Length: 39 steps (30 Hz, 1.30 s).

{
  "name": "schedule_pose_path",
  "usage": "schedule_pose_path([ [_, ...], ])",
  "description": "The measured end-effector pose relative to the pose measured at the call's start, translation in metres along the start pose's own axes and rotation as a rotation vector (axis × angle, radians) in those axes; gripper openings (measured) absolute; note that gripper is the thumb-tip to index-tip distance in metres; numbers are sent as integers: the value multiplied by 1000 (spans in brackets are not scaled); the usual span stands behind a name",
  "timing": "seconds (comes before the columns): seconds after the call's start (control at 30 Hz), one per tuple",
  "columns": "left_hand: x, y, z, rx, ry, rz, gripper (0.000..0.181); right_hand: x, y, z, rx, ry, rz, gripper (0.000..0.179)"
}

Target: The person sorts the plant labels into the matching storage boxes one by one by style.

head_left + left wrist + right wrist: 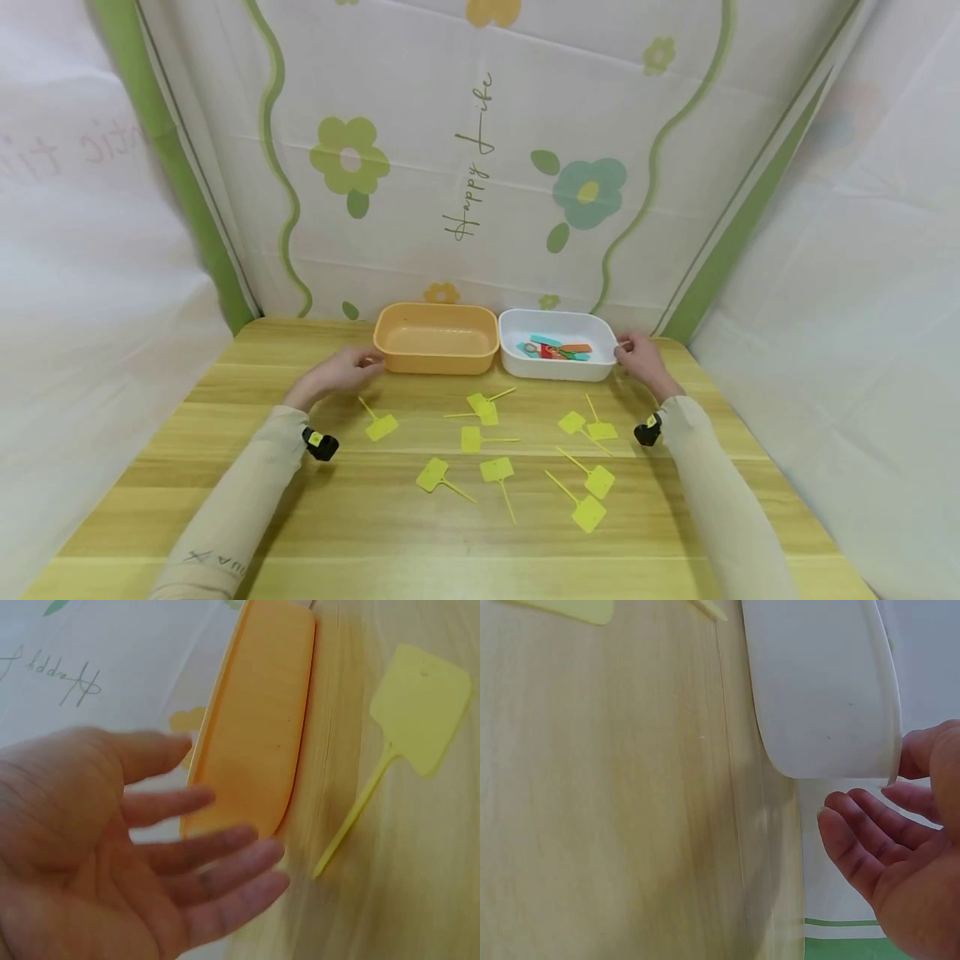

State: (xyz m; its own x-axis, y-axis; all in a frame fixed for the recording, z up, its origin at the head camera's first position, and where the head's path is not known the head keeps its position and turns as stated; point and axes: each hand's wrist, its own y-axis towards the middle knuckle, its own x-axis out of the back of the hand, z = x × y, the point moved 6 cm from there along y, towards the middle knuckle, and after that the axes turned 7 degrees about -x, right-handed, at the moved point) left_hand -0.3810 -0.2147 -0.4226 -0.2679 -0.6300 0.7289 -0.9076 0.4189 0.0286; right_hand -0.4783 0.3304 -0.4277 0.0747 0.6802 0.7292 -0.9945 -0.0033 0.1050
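An orange plastic bin [442, 364] and a white plastic bin [558, 368] stand side by side at the table's back edge. At the orange bin's left end is my left hand [348, 368]; its fingers are spread and fairly straight in the left wrist view, fingertips close to the bin wall, and contact is hard to tell. My right hand [641, 360] pinches the white bin's right rim between thumb and index finger, the other fingers loosely bent below. Several blue, orange and red pieces [551, 350] lie inside the white bin. The orange bin's visible inside holds nothing.
Several flat yellow plastic tags with thin stems lie scattered before the bins, among them one near my left hand [384, 427] and one at the front right [589, 514]. A printed curtain [420, 100] hangs right behind the wooden table [360, 533].
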Motion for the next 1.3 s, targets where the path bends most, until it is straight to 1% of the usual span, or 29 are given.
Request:
schedule_pose_path([
  [0.03, 0, -2, -2, -27, 17, 7, 45, 0, -1, 0, -3, 5, 3, 43],
  [0.17, -1, -10, -7, -92, 45, 39, 43, -2, -4, 0, -21, 50, 36, 44],
  [0.3, -1, -16, -11, -95, 93, 61, 42, -3, -5, -1, -45, 97, 60, 45],
  [0.4, -5, -20, -15, -86, 125, 92, 43, -5, -4, -3, -57, 113, 70, 46],
  [0.47, -9, -23, -18, -87, 138, 118, 43, -5, -4, -5, -67, 119, 75, 46],
  [0.67, -23, -29, -27, -108, 199, 145, 44, -5, -4, -9, -80, 122, 81, 46],
  [0.73, -28, -31, -29, -117, 241, 158, 43, -6, -4, -8, -75, 126, 81, 45],
  [0.87, -36, -36, -31, -110, 310, 179, 42, -7, -3, -5, -61, 132, 89, 45],
  [0.9, -38, -38, -32, -118, 328, 186, 41, -8, -2, -5, -61, 135, 90, 45],
  [1.1, -43, -45, -34, -124, 368, 230, 41, -7, -3, -4, -76, 122, 86, 45],
  [1.3, -44, -46, -32, -133, 387, 251, 40, -7, -5, -5, -77, 121, 87, 44],
])
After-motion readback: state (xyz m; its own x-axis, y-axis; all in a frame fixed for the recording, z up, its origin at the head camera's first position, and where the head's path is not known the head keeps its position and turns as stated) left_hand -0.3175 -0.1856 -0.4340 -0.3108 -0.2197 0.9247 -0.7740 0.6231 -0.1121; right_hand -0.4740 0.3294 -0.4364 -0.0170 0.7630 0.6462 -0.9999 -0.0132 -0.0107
